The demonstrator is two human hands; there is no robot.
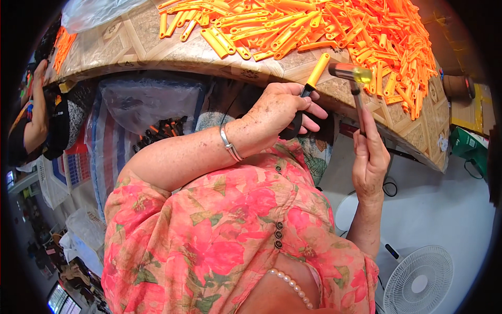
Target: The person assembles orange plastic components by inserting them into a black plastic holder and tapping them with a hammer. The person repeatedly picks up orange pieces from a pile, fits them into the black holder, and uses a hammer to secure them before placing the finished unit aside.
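Table (112, 47) ahead, bent left hand (285, 104) clasps yellow-and-black piece (317, 71), upright right hand (370, 165) grips hammer (345, 71).

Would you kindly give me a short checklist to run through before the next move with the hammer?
1. Left hand grips the black part: ok.
2. Yellow piece is on the black part's end: ok; how firmly it sits, cannot tell.
3. Right hand holds the hammer by its handle: ok.
4. Hammer head is apart from the yellow piece: ok, a narrow gap shows.
5. Hammer head is clear of the orange pieces on the table: cannot tell; it overlaps the pile's edge in view.
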